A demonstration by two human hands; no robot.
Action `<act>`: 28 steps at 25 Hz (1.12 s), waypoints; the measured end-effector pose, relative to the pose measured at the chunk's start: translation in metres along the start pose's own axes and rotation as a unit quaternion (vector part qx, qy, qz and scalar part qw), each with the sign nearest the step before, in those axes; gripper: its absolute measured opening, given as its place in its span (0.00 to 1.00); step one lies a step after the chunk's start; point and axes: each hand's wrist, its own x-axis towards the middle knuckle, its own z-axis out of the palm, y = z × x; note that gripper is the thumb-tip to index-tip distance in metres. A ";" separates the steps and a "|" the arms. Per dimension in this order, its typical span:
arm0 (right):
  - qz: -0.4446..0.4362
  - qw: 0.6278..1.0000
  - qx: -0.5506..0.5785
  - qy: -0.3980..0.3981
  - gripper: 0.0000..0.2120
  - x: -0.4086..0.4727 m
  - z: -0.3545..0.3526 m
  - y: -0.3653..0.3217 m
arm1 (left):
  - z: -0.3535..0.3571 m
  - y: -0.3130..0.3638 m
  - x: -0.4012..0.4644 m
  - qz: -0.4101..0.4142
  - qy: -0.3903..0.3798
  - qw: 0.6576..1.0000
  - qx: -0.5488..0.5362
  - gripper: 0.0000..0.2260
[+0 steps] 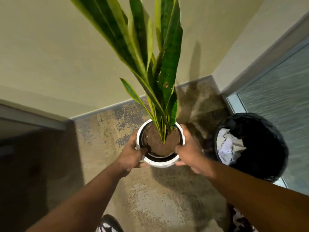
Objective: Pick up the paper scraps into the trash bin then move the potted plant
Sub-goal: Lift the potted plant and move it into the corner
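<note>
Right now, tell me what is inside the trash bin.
Crumpled white paper scraps lie inside the trash bin, against its black liner. What lies beneath them is covered.

Trash bin (260,164) on speckled floor (150,198)

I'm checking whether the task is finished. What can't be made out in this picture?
Head view:
- Pot underside: hidden by its rim, so lifted or standing is unclear.
- Bin depths: too dark beyond the paper.
- Fingers of left hand and right hand: behind the pot.
- Leaf tips: cut off by the top edge.
</note>
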 end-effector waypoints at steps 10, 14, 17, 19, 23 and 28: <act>-0.061 0.997 0.027 -0.038 0.35 -0.214 -0.108 -0.210 | 0.005 0.206 -0.235 0.184 0.024 0.981 0.051 0.30; -0.126 0.992 0.013 0.017 0.33 -0.306 -0.153 -0.289 | 0.014 0.286 -0.339 0.246 0.024 0.968 0.039 0.27; -0.178 0.982 -0.001 0.055 0.31 -0.376 -0.164 -0.334 | 0.007 0.329 -0.409 0.271 0.035 0.961 0.049 0.25; -0.208 0.973 -0.011 0.102 0.26 -0.420 -0.166 -0.352 | -0.002 0.350 -0.450 0.287 0.029 0.956 0.059 0.23; -0.237 0.957 -0.009 0.166 0.17 -0.485 -0.169 -0.371 | -0.017 0.382 -0.515 0.303 0.035 0.948 0.089 0.22; -0.268 0.958 0.066 0.081 0.20 -0.509 -0.197 -0.368 | 0.006 0.392 -0.550 0.327 0.069 0.939 0.081 0.22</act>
